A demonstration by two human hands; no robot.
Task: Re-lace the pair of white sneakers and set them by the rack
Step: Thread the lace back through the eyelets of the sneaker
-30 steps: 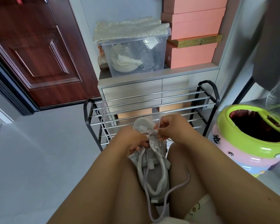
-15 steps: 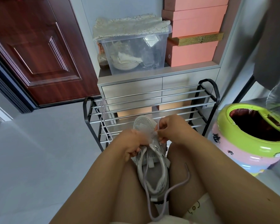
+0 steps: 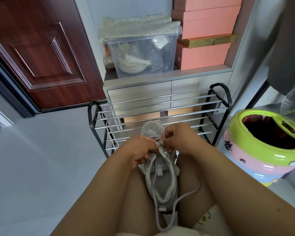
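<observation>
One white sneaker [image 3: 162, 183] lies between my knees, toe pointing away towards the shoe rack [image 3: 160, 106]. My left hand [image 3: 140, 153] grips the sneaker's left side near the eyelets. My right hand [image 3: 179, 137] pinches the pale lace [image 3: 186, 196] at the upper eyelets, just beside my left fingertips. The lace's loose end loops down over my right thigh and back along the sneaker's heel. A second lace [image 3: 109, 123] hangs from the rack's left bars. The other sneaker is not in view.
The black-and-chrome rack stands right in front of my knees, against a grey drawer cabinet [image 3: 140, 92] bearing a clear storage bin [image 3: 143, 53] and orange boxes [image 3: 206, 31]. A green-rimmed colourful bin [image 3: 262, 150] sits at the right. A dark red door [image 3: 37, 53] is at the left, grey floor below it.
My hands have stayed at the upper eyelets, with small finger movements on the lace. The sneaker has not moved.
</observation>
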